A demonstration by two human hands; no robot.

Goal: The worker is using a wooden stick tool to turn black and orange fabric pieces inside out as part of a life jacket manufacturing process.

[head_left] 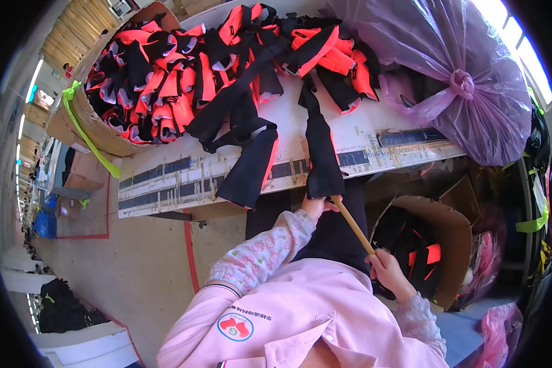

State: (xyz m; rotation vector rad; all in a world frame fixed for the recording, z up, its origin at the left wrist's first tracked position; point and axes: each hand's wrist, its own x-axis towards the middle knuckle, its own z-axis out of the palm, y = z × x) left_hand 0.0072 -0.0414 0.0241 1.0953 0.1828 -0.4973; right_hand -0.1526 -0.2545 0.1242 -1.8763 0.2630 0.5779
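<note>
My left hand (314,207) is closed at the near end of a black fabric strap piece (322,161) with an orange edge, which hangs over the table's front edge. My right hand (391,273), lower and further right, grips a wooden stick (354,226) by its lower end. The stick slants up to the left, and its upper tip meets the near end of the strap piece beside my left hand. Whether the tip is inside the fabric is hidden. Another black piece (251,165) with an orange edge lies just left, also overhanging the edge.
On the white table (288,135), a cardboard box (58,126) spills a heap of orange and black pieces (165,86). A knotted purple plastic bag (472,80) bulges at the right. Below it stands an open cardboard box (454,245) with more pieces. Dark bundles (67,303) lie far left.
</note>
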